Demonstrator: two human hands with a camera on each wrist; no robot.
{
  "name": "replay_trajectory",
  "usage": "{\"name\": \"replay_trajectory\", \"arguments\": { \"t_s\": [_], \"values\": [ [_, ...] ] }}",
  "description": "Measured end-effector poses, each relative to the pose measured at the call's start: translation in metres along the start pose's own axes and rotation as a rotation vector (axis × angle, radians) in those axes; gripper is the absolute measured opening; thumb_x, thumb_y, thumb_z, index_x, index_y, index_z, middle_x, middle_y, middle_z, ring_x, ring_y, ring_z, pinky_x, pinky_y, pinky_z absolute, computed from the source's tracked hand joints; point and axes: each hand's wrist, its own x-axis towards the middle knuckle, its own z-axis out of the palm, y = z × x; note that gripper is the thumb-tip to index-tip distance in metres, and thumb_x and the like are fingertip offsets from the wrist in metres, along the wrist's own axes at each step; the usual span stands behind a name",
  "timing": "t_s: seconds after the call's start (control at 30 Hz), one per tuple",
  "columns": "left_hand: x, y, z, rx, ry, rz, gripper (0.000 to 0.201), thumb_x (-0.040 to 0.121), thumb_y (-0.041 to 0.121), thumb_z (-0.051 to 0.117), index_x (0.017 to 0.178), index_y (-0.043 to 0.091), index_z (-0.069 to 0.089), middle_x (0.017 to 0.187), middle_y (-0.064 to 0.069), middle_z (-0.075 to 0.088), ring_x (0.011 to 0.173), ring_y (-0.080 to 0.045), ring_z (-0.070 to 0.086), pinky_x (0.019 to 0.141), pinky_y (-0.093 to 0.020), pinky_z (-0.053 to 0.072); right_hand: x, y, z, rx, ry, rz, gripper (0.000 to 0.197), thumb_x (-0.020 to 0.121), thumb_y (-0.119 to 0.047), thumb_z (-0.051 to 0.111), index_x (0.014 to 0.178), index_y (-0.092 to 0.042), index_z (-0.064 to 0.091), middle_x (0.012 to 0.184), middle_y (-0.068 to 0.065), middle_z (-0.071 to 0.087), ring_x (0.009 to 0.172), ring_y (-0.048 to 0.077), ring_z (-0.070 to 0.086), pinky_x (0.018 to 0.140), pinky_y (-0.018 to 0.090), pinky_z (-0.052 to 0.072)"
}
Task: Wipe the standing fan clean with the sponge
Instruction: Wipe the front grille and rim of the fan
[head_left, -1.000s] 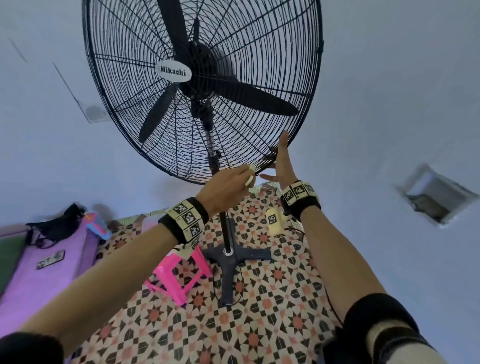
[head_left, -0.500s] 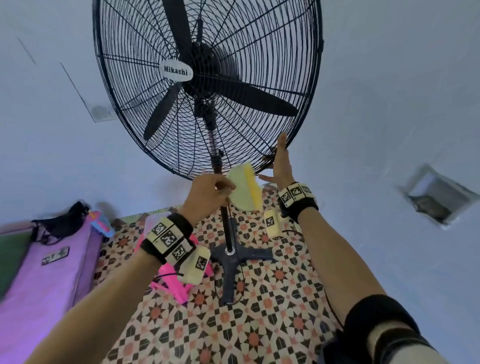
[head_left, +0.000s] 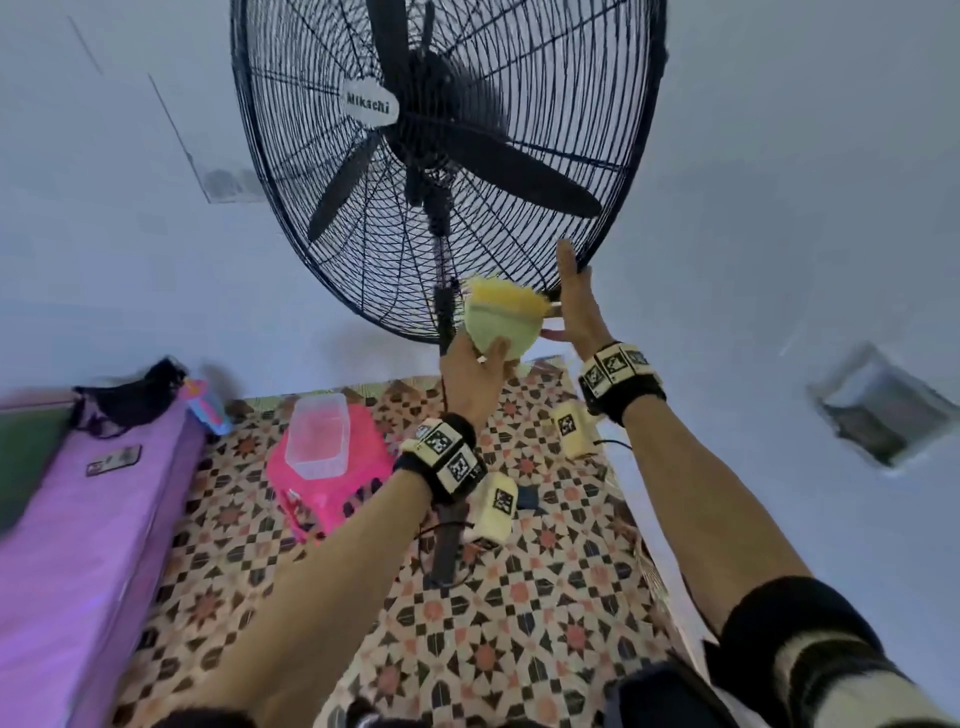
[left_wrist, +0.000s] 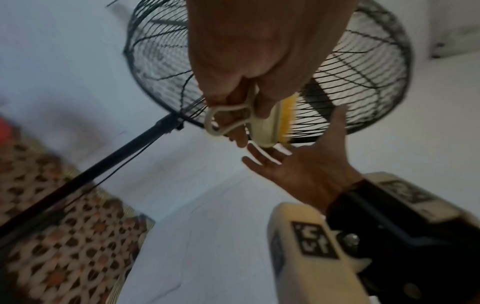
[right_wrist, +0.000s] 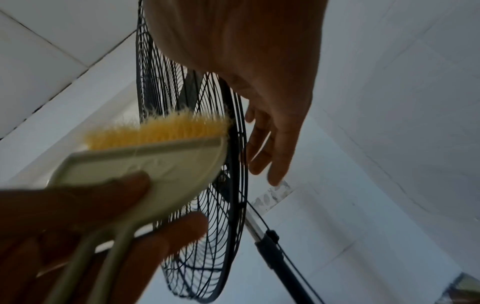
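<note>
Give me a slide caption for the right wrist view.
Left hand holds a yellow-bristled brush to the fan grille's lower rim while the open right hand steadies it from behind.

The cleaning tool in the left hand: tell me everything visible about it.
It is a scrub brush rather than a plain sponge: a pale cream plastic back with a looped handle and short yellow bristles. The left hand grips it by the handle, thumb on the back. It is raised, bristles toward the black wire grille of the fan near its lower rim, seemingly brushing the wires. The right hand, fingers straight, steadies the rim beside it.
</note>
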Motion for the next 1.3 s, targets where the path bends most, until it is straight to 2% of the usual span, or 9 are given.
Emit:
{"name": "replay_trajectory", "arguments": {
  "t_s": [0.17, 0.23, 0.43, 0.53, 0.67, 0.77, 0.97, 1.1, 1.3],
  "values": [
    [0.011, -0.059, -0.002, 0.068, 0.130, -0.144, 0.038, 0.094, 0.047, 0.064, 0.106, 0.011, 0.069, 0.097, -0.012, 0.076, 0.081, -0.027, 0.075, 0.070, -0.051, 0.064, 0.003, -0.011, -0.005, -0.076, -0.004, -0.006, 0.094, 0.086, -0.085, 0.042, 0.161, -0.033, 0.019, 0.165, 0.009, 0.030, 0.124, 0.035, 0.060, 0.098, 0.059, 0.054],
    [0.012, -0.079, -0.009, 0.086, 0.171, -0.252, 0.037, 0.096, 0.039, 0.066, 0.104, 0.003, 0.067, 0.097, -0.014, 0.075, 0.084, -0.031, 0.074, 0.073, -0.055, 0.063, 0.003, -0.008, -0.005, -0.067, 0.002, -0.011, 0.088, 0.089, -0.082, 0.041, 0.161, -0.036, 0.018, 0.165, 0.008, 0.030, 0.122, 0.034, 0.061, 0.100, 0.061, 0.052],
    [0.002, -0.035, -0.002, 0.029, 0.020, -0.079, 0.018, 0.103, 0.019, 0.063, 0.104, 0.002, 0.069, 0.092, -0.009, 0.074, 0.076, -0.015, 0.074, 0.060, -0.021, 0.058, 0.007, -0.003, -0.002, -0.065, 0.036, -0.011, 0.096, 0.084, -0.086, 0.042, 0.161, -0.032, 0.020, 0.165, 0.007, 0.031, 0.132, 0.036, 0.052, 0.097, 0.060, 0.055],
    [0.003, -0.031, 0.010, -0.015, 0.037, -0.094, 0.019, 0.103, 0.016, 0.064, 0.107, -0.002, 0.069, 0.092, -0.009, 0.074, 0.072, -0.009, 0.072, 0.055, -0.012, 0.053, 0.008, -0.004, -0.002, -0.087, 0.048, -0.035, 0.089, 0.091, -0.081, 0.040, 0.161, -0.030, 0.024, 0.137, 0.005, 0.051, 0.112, 0.033, 0.057, 0.094, 0.058, 0.057],
    [0.008, -0.064, -0.015, -0.005, 0.168, -0.333, 0.014, 0.103, 0.013, 0.060, 0.111, 0.003, 0.066, 0.100, -0.014, 0.076, 0.069, -0.017, 0.074, 0.053, -0.021, 0.058, 0.007, -0.004, -0.005, -0.085, 0.058, -0.036, 0.087, 0.088, -0.085, 0.037, 0.158, -0.034, 0.027, 0.142, 0.003, 0.052, 0.110, 0.030, 0.063, 0.095, 0.057, 0.056],
    [0.008, -0.058, -0.014, -0.005, 0.082, -0.270, 0.019, 0.102, 0.015, 0.062, 0.114, 0.002, 0.067, 0.107, -0.016, 0.076, 0.074, -0.021, 0.078, 0.064, -0.036, 0.065, 0.007, -0.002, -0.003, -0.098, 0.063, -0.055, 0.084, 0.094, -0.079, 0.037, 0.160, -0.030, 0.026, 0.140, 0.008, 0.055, 0.102, 0.024, 0.061, 0.090, 0.052, 0.058],
    [0.009, -0.033, 0.014, -0.017, 0.035, -0.217, 0.011, 0.101, 0.017, 0.064, 0.110, 0.011, 0.066, 0.103, -0.009, 0.075, 0.084, -0.025, 0.077, 0.059, -0.021, 0.060, 0.001, -0.009, -0.003, -0.101, 0.051, -0.022, 0.098, 0.083, -0.088, 0.036, 0.160, -0.028, 0.028, 0.152, 0.011, 0.049, 0.119, 0.036, 0.061, 0.092, 0.056, 0.057],
    [0.020, -0.071, -0.020, 0.017, 0.156, -0.412, 0.016, 0.101, 0.020, 0.064, 0.113, 0.010, 0.064, 0.108, -0.013, 0.074, 0.079, -0.029, 0.077, 0.076, -0.047, 0.065, 0.005, -0.004, -0.004, -0.053, 0.041, -0.033, 0.087, 0.091, -0.082, 0.036, 0.162, -0.034, 0.020, 0.162, 0.004, 0.037, 0.120, 0.035, 0.062, 0.097, 0.060, 0.054],
    [0.008, -0.033, 0.007, 0.052, -0.007, -0.221, 0.031, 0.102, 0.016, 0.063, 0.128, -0.001, 0.063, 0.111, -0.007, 0.070, 0.081, -0.023, 0.078, 0.062, -0.023, 0.062, 0.005, -0.001, -0.002, -0.034, 0.048, -0.020, 0.094, 0.085, -0.086, 0.037, 0.161, -0.032, 0.023, 0.160, 0.005, 0.039, 0.115, 0.029, 0.060, 0.095, 0.058, 0.055]
  ]
}}
